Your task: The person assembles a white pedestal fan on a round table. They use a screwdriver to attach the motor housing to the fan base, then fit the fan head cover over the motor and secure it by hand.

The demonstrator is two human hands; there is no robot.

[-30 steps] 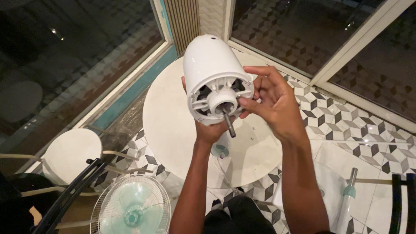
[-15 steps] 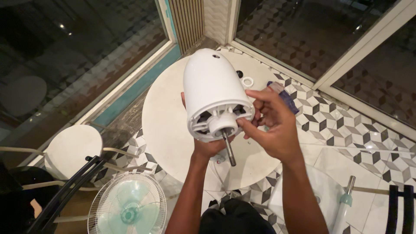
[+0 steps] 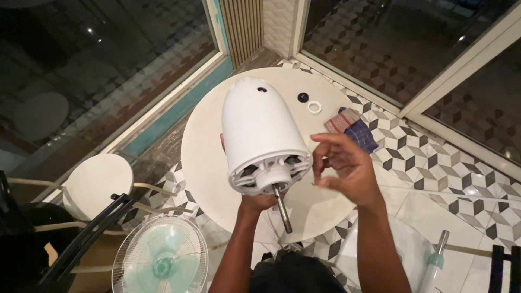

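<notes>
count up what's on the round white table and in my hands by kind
Fan motor housing, held in left hand: 1
Rings, one black, one white: 2
Checked cloth: 1
Total: 4
Right hand holds nothing visible.

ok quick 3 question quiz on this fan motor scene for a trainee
1. True or false: the right hand grips the motor's metal shaft.
2. Which hand holds up the white fan motor housing? A left hand B right hand C neither
3. What lies on the round table beside the folded checked cloth?

Key:
1. False, it is beside the housing, off the shaft.
2. A, the left hand, from beneath.
3. A white ring and a black cap.
</notes>
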